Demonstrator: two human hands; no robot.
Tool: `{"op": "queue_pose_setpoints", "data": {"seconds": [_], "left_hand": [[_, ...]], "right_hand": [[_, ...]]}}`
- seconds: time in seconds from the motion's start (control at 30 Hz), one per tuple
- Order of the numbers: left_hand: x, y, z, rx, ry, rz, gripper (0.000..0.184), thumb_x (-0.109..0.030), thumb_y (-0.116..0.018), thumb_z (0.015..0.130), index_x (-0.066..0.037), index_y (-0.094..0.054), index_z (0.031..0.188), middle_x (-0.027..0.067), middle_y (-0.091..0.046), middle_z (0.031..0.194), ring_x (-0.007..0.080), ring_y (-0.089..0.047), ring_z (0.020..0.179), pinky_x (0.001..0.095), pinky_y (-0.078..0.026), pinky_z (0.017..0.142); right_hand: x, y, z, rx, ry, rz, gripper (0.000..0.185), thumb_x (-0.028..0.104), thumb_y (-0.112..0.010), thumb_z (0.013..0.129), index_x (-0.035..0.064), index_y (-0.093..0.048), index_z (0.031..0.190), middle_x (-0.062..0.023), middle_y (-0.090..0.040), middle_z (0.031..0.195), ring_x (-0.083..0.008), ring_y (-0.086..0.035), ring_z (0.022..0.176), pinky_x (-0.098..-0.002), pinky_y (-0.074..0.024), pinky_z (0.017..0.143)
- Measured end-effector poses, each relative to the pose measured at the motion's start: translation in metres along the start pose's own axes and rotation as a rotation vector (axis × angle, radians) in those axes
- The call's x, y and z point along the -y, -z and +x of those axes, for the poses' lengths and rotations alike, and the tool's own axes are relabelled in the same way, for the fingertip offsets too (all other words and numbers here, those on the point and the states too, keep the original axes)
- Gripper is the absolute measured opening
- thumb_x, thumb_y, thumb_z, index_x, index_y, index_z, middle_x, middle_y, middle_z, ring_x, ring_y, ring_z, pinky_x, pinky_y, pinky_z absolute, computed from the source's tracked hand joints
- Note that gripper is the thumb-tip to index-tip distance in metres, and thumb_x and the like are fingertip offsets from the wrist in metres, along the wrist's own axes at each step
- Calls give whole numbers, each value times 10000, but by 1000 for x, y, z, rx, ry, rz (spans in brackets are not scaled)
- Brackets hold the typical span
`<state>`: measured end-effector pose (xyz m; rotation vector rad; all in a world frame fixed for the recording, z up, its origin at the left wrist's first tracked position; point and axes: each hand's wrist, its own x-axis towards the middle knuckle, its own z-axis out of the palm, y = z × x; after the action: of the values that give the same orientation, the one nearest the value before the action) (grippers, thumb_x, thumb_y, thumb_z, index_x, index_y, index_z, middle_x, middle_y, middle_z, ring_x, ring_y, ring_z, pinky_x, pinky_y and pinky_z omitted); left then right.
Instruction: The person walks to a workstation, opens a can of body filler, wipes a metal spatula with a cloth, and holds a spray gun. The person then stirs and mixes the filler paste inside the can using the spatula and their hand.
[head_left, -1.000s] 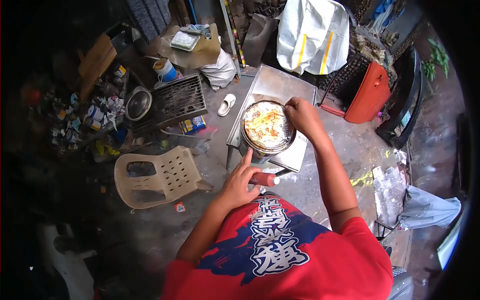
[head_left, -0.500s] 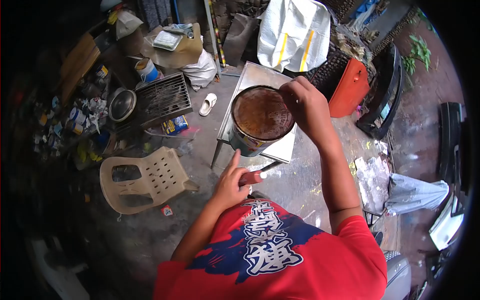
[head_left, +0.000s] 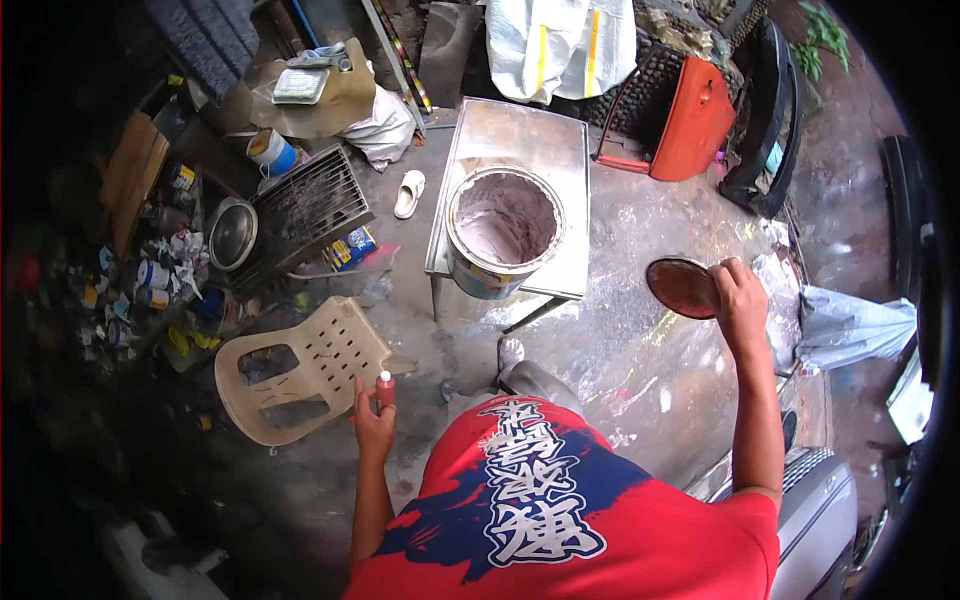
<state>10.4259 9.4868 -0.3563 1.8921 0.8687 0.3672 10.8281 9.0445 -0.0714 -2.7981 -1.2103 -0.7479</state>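
An open can (head_left: 505, 225) stands upright on a small metal table (head_left: 520, 130). Thick pinkish-grey paste coats its inner wall and lies at the bottom. Out to the right, my right hand (head_left: 742, 305) grips the can's round, rusty-brown lid (head_left: 682, 288) by its edge, well apart from the can. On the left, near the plastic chair, my left hand (head_left: 374, 420) is closed around a small red bottle (head_left: 385, 388) with a white cap. The bottle is held roughly upright.
A beige plastic chair (head_left: 300, 370) is at the left, beyond it a metal grate (head_left: 315, 200) and cluttered rubbish. One white shoe (head_left: 409, 194) lies on the floor. An orange-red panel (head_left: 692, 120), a white sack (head_left: 560, 50) and black car parts (head_left: 770, 130) stand behind.
My right hand has lifted the lid off the can and carried it right, exposing the paste inside. My left hand has drawn away to the left with the bottle.
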Motion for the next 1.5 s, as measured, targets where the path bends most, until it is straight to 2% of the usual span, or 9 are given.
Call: {"op": "queue_pose_setpoints", "data": {"seconds": [0.23,0.33,0.63,0.87,1.07,1.1,1.2,1.37,1.5], "left_hand": [[-38,-8,57,8,-116,-67,332,-28,-641,803,9,-563,1124,280,-326,1594,393,-401,1439,420,-365,1138],[-58,-11,69,10,-82,-132,336,-20,-629,802,15,-565,1130,261,-334,1593,370,-407,1439,418,-370,1134],[-90,-4,67,-91,-43,-64,424,-10,-611,801,19,-545,1219,217,-326,1609,342,-420,1429,414,-371,1134],[-116,-6,75,-215,5,-32,385,-16,-616,804,6,-572,1185,210,-324,1611,339,-365,1467,413,-327,1161],[-149,-21,143,-194,-154,198,355,-29,-632,801,-16,-589,1153,219,-383,1572,354,-385,1452,424,-306,1169],[-166,-28,161,-214,-198,218,346,-33,-643,786,-16,-598,1128,204,-511,1444,358,-468,1362,436,-357,1124],[-202,-39,220,-76,-311,341,355,-79,-662,773,-19,-604,1118,187,-592,1269,378,-534,1225,443,-407,1058],[-252,-94,309,172,-389,522,338,-164,-659,781,-26,-630,1089,183,-623,1096,382,-572,1091,428,-465,958],[-260,-156,355,346,-416,553,325,-194,-656,784,-30,-651,1064,174,-641,1068,368,-593,1058,439,-480,928]], "right_hand": [[-35,-55,-40,55,-198,-46,128,78,-691,796,74,-566,824,-97,-553,835,-298,-613,780,-435,-497,667],[-18,-79,-16,-84,-191,-35,121,102,-702,795,71,-584,800,-106,-558,818,-305,-616,783,-444,-496,687],[18,-175,88,-149,-555,419,88,127,-687,818,47,-655,799,-134,-634,842,-349,-627,835,-454,-499,730],[11,-214,152,-61,-402,508,137,162,-659,841,26,-659,827,-157,-650,856,-363,-637,859,-470,-502,762],[3,-286,164,247,-704,562,168,166,-624,892,48,-730,949,-189,-703,948,-397,-675,907,-483,-524,788],[1,-301,158,292,-732,565,182,165,-626,898,52,-744,978,-194,-706,953,-405,-677,908,-486,-527,793],[1,-320,121,101,-475,476,254,137,-658,896,42,-734,1119,-208,-697,989,-412,-669,933,-483,-528,825],[-3,-305,58,186,-615,565,417,79,-680,899,24,-630,1309,-233,-636,1105,-416,-637,1001,-466,-521,862],[-2,-298,-22,244,-674,545,345,94,-674,912,31,-664,1251,-182,-636,1048,-360,-637,926,-433,-516,819]]}}
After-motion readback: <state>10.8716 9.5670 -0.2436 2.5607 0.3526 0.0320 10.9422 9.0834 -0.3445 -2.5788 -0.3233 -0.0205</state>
